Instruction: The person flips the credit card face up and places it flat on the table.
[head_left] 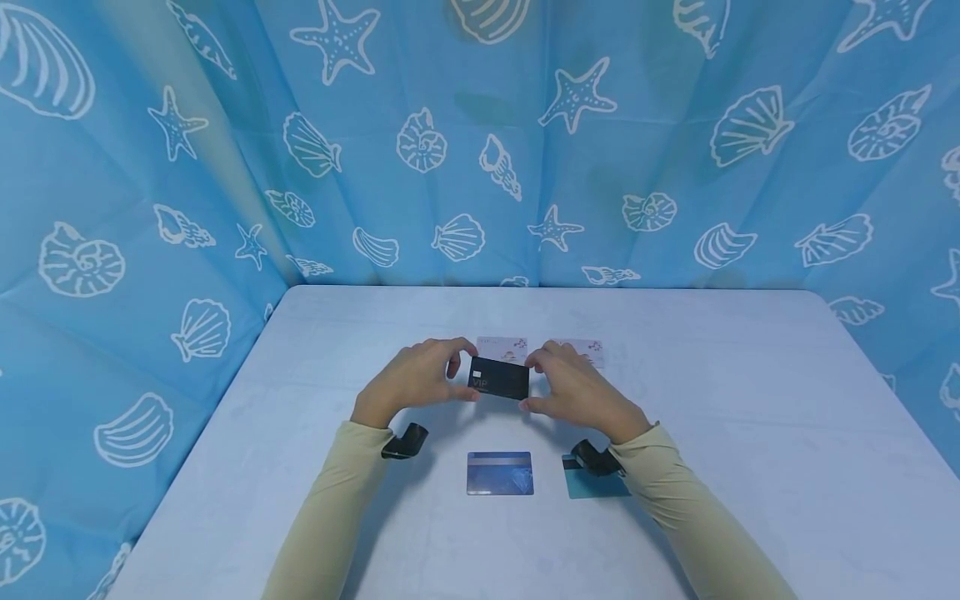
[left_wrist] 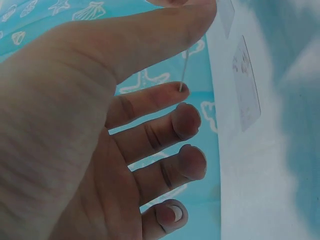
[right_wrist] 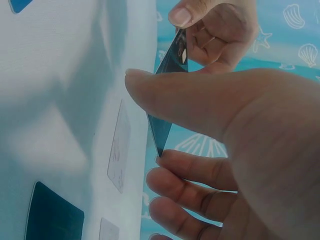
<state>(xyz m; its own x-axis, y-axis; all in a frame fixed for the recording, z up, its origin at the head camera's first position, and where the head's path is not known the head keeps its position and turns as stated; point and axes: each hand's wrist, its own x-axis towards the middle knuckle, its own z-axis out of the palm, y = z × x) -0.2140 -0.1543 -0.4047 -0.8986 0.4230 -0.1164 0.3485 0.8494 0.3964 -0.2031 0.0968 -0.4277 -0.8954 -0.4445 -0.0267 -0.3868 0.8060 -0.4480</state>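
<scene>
A black card [head_left: 502, 379] marked VIP, with a small pale chip near its left end, is held up over the table between both hands. My left hand [head_left: 416, 377] pinches its left end between thumb and index finger. At the right end my right hand [head_left: 581, 392] pinches it the same way. The right wrist view shows the card [right_wrist: 161, 131] tilted, with the thumb across its face and the index fingertip at its lower corner. From the left wrist, only a thin edge of the card shows, and the other fingers [left_wrist: 165, 127] stay off it.
Behind the hands lie two pale printed cards, one [head_left: 495, 345] left and one [head_left: 592, 348] right, both partly covered. Nearer are a blue card [head_left: 499, 477] and a teal card [head_left: 588, 485], partly under the right wrist's camera [head_left: 596, 458]. A shell-patterned curtain [head_left: 465, 192] borders the white table [head_left: 712, 367].
</scene>
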